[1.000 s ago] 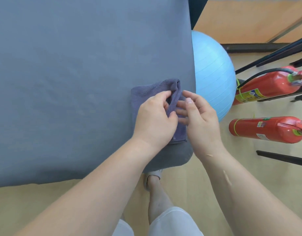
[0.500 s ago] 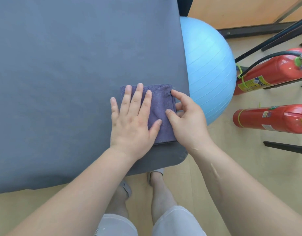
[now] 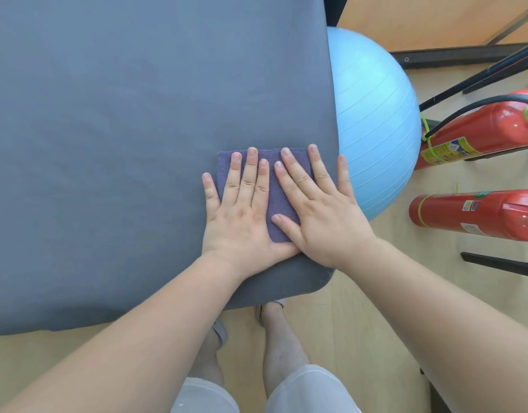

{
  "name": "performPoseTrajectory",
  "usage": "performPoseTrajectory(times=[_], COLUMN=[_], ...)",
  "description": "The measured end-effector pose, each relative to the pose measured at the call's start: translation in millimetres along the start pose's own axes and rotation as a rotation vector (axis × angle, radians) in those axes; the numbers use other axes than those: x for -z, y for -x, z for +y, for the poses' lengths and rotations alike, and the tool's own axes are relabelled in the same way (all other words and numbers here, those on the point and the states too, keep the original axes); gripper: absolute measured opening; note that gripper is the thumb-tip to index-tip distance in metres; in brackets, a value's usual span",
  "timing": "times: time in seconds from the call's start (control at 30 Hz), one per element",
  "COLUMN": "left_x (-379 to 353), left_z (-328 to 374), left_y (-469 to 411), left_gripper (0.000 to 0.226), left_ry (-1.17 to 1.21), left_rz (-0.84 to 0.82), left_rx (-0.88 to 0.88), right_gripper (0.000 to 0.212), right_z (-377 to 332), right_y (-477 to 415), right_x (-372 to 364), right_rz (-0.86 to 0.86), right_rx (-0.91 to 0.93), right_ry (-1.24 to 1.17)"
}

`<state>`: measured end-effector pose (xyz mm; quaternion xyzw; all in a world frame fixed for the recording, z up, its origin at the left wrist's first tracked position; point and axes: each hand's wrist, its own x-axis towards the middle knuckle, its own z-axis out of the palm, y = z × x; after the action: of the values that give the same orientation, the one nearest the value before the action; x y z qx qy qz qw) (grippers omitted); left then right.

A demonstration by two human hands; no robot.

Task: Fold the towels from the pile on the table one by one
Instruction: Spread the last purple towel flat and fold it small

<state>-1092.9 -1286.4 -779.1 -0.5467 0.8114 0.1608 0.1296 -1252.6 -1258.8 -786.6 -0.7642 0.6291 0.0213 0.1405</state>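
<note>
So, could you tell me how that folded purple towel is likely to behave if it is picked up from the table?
The purple towel is soft ribbed cloth pressed flat under the left hand and right hand, so it would probably sag and partly unfold if lifted by one edge. It looks thin and small, so likely light. On the table it should slide, not roll.

A big light-blue exercise ball (image 3: 376, 120) sits right of the counter, touching its edge. Further right, two red fire extinguishers (image 3: 477, 214) lie on the wooden floor (image 3: 361, 323), near dark rails (image 3: 495, 70).
</note>
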Motion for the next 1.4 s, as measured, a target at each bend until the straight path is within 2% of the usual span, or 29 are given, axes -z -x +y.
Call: performPoseTrajectory(times=[0.13,0.23,0.37,0.5,0.6,0.73,0.8,0.9,0.97,1.03,1.1,1.13,1.23,1.4], left_x=[0.6,4.1,8.7,10.4,12.0,17.8,22.9,38.7,52.1,62.3,66.1,66.6,66.2,74.8], left_z=[0.0,-4.2,-19.0,-44.6,-67.7,-95.6,-103.6,-109.2,-112.1,-114.7,-115.6,-114.9,-111.6,-111.6], left_y=[-3.4,-2.3,5.9,22.5,37.1,45.0,42.0,29.6,17.5,5.5,-1.9,-3.8,-9.1,-22.5], left_gripper=[0.128,0.134,0.118,0.105,0.106,0.107,0.110,0.117,0.114,0.100,0.085,0.081,0.079,0.071], left_ry=[0.019,0.026,0.015,0.140,0.229,0.216,0.196,0.185,0.169,0.140,0.098,0.075,-0.033,-0.101], left_rz=[-0.011,-0.016,0.056,0.210,0.241,0.188,0.123,0.031,-0.001,-0.032,-0.045,-0.059,-0.113,-0.201], left_rx=[-0.030,-0.060,-0.127,-0.006,0.097,0.097,0.062,0.021,-0.028,-0.049,-0.018,0.010,0.019,-0.124], right_gripper=[0.080,0.070,0.050,0.041,0.043,0.054,0.051,0.039,0.043,0.071,0.096,0.101,0.089,0.070], right_z=[10.7,11.8,19.4,7.7,-22.5,-76.4,-89.8,-84.6,-75.2,-68.0,-62.0,-60.1,-60.0,-63.8], right_y=[-5.4,-9.9,-20.1,-18.2,7.4,55.3,67.8,57.5,35.6,7.7,-23.2,-37.9,-68.5,-76.4], right_x=[-0.6,3.8,14.0,17.9,14.0,9.8,8.7,15.1,23.9,34.8,45.2,50.6,62.0,63.4], right_rz=[-0.042,0.029,0.160,0.209,0.158,0.081,0.060,0.189,0.255,0.151,-0.074,-0.173,-0.325,-0.436], right_rx=[0.012,0.002,-0.032,-0.119,-0.262,-0.262,-0.269,-0.321,-0.321,-0.259,-0.163,-0.119,-0.036,0.008], right_ry=[-0.026,-0.118,-0.326,-0.379,-0.425,-0.422,-0.430,-0.433,-0.393,-0.346,-0.247,-0.176,-0.046,-0.090])
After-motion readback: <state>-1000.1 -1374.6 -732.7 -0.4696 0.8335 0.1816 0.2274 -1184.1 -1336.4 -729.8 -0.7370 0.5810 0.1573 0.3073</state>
